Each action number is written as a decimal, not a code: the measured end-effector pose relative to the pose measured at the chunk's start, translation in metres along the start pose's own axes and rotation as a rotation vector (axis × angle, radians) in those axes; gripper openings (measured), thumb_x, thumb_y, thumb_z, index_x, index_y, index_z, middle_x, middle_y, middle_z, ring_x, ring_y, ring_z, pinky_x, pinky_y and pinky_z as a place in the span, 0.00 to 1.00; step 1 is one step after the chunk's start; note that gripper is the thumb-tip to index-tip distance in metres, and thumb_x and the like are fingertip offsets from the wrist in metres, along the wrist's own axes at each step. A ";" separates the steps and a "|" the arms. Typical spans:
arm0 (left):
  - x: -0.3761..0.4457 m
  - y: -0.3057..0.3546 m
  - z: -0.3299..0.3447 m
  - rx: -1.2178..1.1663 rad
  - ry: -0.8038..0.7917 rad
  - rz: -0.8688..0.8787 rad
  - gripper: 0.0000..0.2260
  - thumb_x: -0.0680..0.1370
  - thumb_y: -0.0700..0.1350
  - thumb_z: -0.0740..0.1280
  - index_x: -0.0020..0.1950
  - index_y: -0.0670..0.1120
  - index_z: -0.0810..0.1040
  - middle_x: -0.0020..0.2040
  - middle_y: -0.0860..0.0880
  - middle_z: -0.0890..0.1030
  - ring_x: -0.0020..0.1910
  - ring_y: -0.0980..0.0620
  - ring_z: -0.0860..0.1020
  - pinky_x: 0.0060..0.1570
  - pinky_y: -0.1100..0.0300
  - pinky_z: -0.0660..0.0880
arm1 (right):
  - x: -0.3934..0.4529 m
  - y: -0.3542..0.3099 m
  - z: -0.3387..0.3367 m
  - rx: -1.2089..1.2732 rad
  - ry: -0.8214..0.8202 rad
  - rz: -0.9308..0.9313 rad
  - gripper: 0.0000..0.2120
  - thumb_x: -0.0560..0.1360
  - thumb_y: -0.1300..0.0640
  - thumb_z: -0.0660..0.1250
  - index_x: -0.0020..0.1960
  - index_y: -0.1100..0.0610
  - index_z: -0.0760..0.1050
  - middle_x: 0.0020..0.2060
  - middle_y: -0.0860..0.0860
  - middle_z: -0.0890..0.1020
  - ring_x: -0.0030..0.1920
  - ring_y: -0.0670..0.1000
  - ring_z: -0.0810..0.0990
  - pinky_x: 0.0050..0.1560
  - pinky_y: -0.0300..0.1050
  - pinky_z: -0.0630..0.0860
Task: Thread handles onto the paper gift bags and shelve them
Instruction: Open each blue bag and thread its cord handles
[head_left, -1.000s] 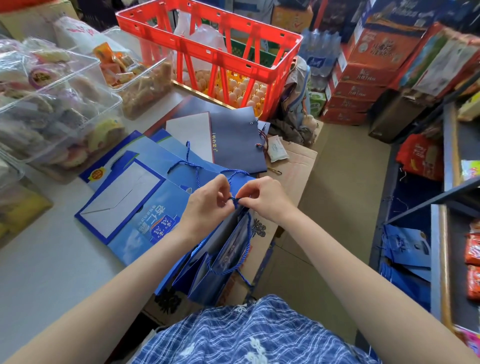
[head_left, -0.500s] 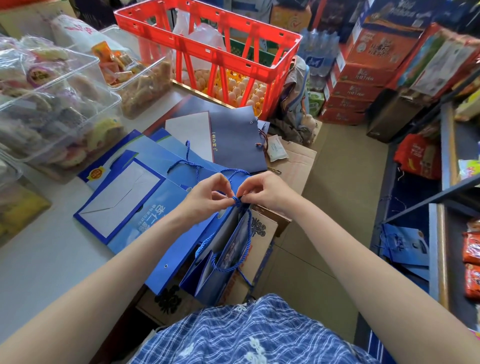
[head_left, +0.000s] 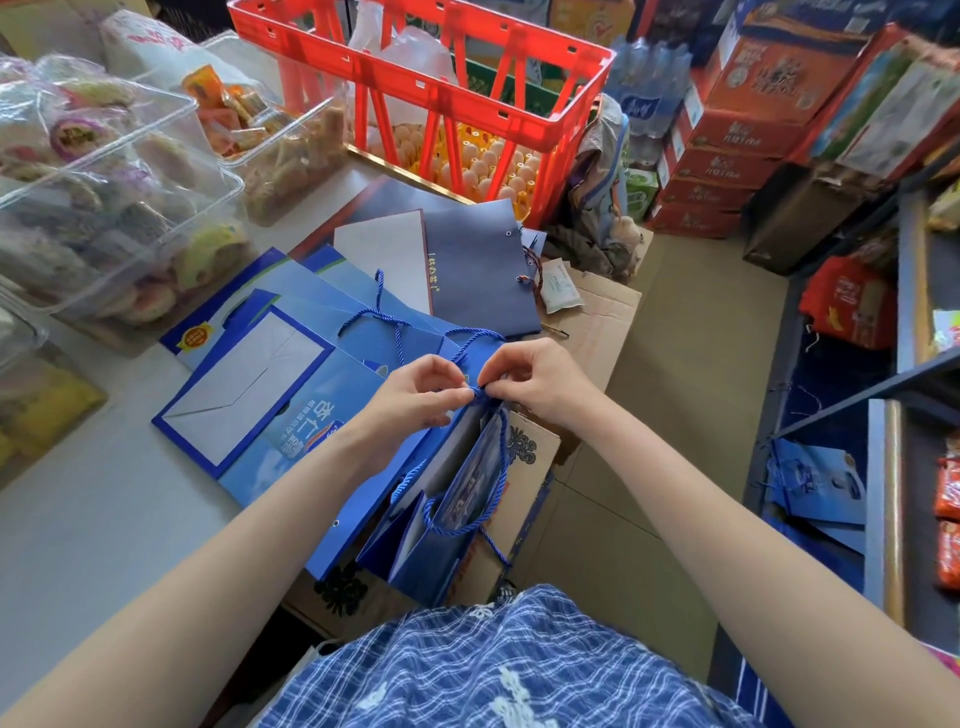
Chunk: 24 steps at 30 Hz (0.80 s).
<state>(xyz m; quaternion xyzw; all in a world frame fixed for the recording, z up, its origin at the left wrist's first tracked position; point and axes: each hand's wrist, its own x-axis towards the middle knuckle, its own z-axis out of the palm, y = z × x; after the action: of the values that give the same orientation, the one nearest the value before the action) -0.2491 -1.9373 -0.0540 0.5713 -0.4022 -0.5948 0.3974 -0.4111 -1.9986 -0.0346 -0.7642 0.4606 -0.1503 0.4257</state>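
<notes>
At the tabletop's right edge, I pinch a blue cord (head_left: 475, 391) between left hand (head_left: 415, 389) and right hand (head_left: 535, 379) at the open blue gift bag's (head_left: 457, 499) rim, and a loose knot could slip back through its hole.

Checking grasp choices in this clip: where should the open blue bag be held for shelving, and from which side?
Take the blue bag by its cord loop, from above. The bag hangs mouth up off the table edge, and the loop droops free against its side. Both hands, left and right, pinch the cord at the rim.
</notes>
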 end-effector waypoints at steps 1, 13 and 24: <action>0.001 0.002 -0.001 0.025 0.010 0.008 0.07 0.74 0.38 0.69 0.42 0.47 0.73 0.38 0.54 0.78 0.38 0.57 0.74 0.39 0.66 0.73 | 0.000 0.000 0.001 -0.013 -0.003 -0.007 0.07 0.72 0.65 0.69 0.41 0.53 0.79 0.35 0.42 0.79 0.35 0.42 0.75 0.40 0.32 0.72; 0.010 0.012 0.001 0.151 -0.080 0.066 0.06 0.76 0.37 0.67 0.46 0.46 0.72 0.41 0.48 0.80 0.37 0.55 0.74 0.44 0.63 0.73 | 0.002 0.001 -0.008 0.099 -0.026 0.042 0.07 0.74 0.66 0.67 0.43 0.55 0.78 0.36 0.44 0.78 0.36 0.40 0.76 0.40 0.29 0.72; 0.017 0.010 0.013 0.239 -0.051 0.211 0.09 0.75 0.35 0.68 0.41 0.47 0.71 0.36 0.47 0.76 0.34 0.49 0.68 0.38 0.58 0.68 | -0.002 0.012 -0.016 0.184 -0.017 0.021 0.08 0.73 0.67 0.68 0.44 0.55 0.80 0.37 0.45 0.81 0.38 0.40 0.78 0.47 0.34 0.75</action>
<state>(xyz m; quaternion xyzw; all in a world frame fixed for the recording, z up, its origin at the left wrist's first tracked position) -0.2628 -1.9568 -0.0503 0.5539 -0.5380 -0.5117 0.3767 -0.4287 -2.0078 -0.0346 -0.7183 0.4493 -0.1807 0.4995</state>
